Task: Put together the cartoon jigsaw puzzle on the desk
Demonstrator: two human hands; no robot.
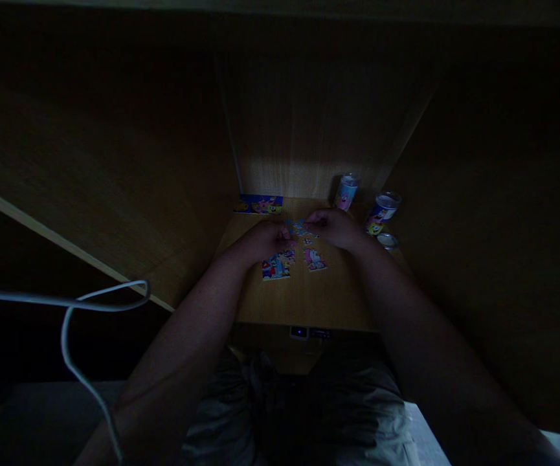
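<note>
Small loose jigsaw puzzle pieces [300, 226] lie on the wooden surface between my two hands. My left hand [266, 239] is at their left with its fingers curled together; what they hold, if anything, is too dark to make out. From the right, my right hand [336, 226] reaches in, thumb and finger pinched at a small puzzle piece among the others. Just below my left hand is a joined puzzle section [276, 266], mostly blue. A smaller pinkish joined section [314, 259] lies to its right, apart from it. A single piece [307, 241] sits above that one.
At the back left lies a blue cartoon-printed strip [260, 204]. Two clear cartoon-printed canisters [346, 192] [383, 212] stand at the back right, with a round lid [387, 241] near them. Wooden panels enclose the table [309, 301]. A white cable [68, 336] hangs at left.
</note>
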